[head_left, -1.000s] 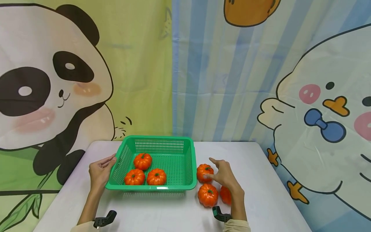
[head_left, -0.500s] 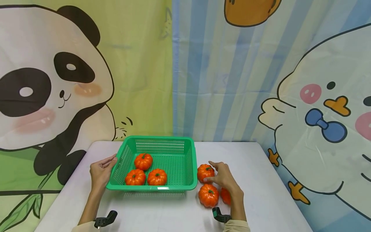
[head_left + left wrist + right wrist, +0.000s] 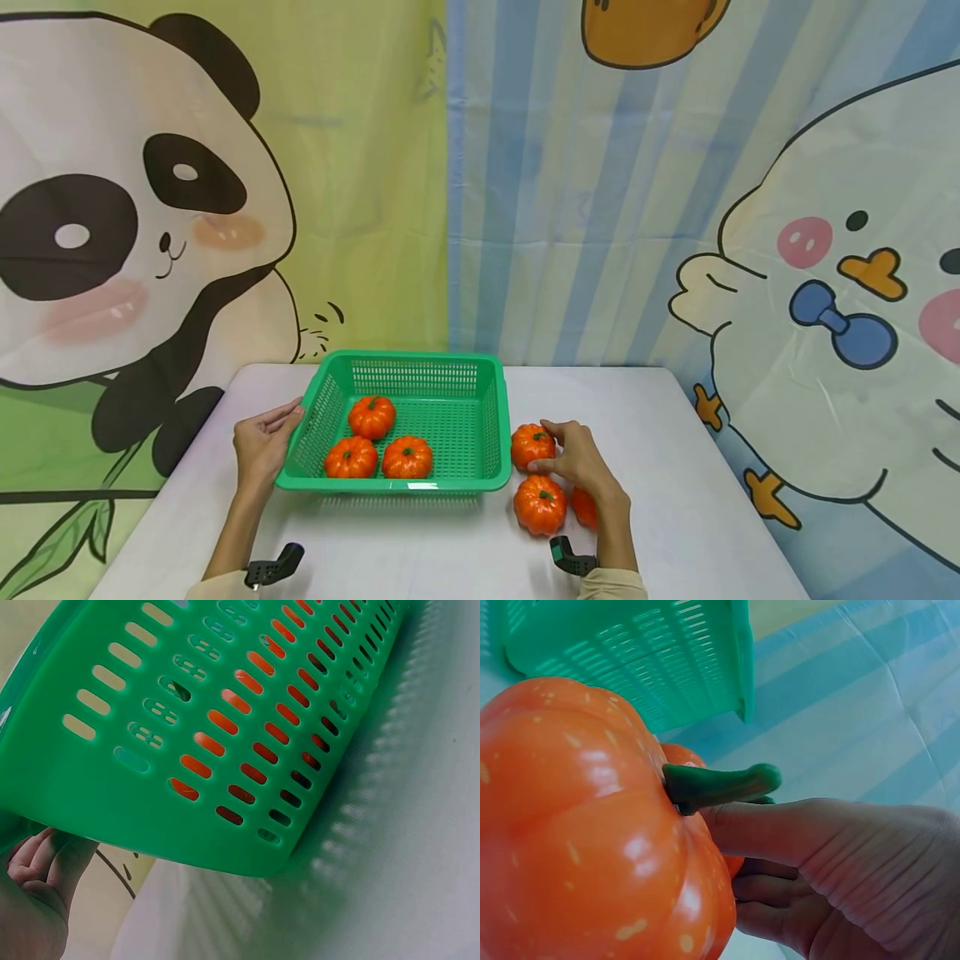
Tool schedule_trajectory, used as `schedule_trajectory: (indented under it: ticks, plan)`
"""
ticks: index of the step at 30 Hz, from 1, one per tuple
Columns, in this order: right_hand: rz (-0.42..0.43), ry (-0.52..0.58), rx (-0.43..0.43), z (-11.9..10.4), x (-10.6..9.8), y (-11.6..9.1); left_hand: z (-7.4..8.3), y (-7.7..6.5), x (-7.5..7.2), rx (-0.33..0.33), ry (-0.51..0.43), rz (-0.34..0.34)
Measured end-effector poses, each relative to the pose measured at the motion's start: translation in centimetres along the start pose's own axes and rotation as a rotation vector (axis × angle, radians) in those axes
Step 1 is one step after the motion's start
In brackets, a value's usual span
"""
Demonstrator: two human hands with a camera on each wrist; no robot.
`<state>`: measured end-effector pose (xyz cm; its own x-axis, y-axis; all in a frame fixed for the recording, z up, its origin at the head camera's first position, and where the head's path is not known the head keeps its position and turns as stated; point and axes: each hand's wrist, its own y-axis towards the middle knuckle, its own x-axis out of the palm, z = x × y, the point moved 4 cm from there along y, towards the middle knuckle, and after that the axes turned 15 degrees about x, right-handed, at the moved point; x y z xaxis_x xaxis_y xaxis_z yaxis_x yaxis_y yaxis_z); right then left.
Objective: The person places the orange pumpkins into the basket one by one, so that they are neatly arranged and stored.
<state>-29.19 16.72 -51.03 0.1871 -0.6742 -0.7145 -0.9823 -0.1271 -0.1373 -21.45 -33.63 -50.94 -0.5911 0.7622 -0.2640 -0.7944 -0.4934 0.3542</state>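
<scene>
In the head view, my left hand (image 3: 258, 446) grips the left rim of a green plastic basket (image 3: 390, 485); the left wrist view shows its fingers (image 3: 64, 862) curled under that rim. My right hand (image 3: 581, 458) holds a small orange pumpkin (image 3: 528, 447) beside the basket's right end, thumb on the near side and a finger on the far side. Just in front lies a second pumpkin (image 3: 540, 505), which fills much of the right wrist view with its green stem (image 3: 712, 784). A third pumpkin (image 3: 584, 507) is partly hidden behind my right wrist.
Inside the basket sit three more pumpkins, one at the back (image 3: 371, 417) and two along the front (image 3: 351, 457). Everything stands on a white table (image 3: 420, 558). Printed curtains with a panda (image 3: 217, 292) and a white chick (image 3: 825, 400) hang behind and beside it.
My right hand has come slightly down and its thumb and finger have closed in around the pumpkin beside the basket. My left hand and the basket have stayed in place.
</scene>
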Motion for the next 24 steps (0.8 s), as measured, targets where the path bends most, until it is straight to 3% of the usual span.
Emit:
schedule_trajectory:
  ticks: [24]
  plan:
    - [0.015, 0.032, 0.025, -0.09, -0.50, -0.24, 0.17, -0.01, 0.06, 0.004, -0.001, 0.007]
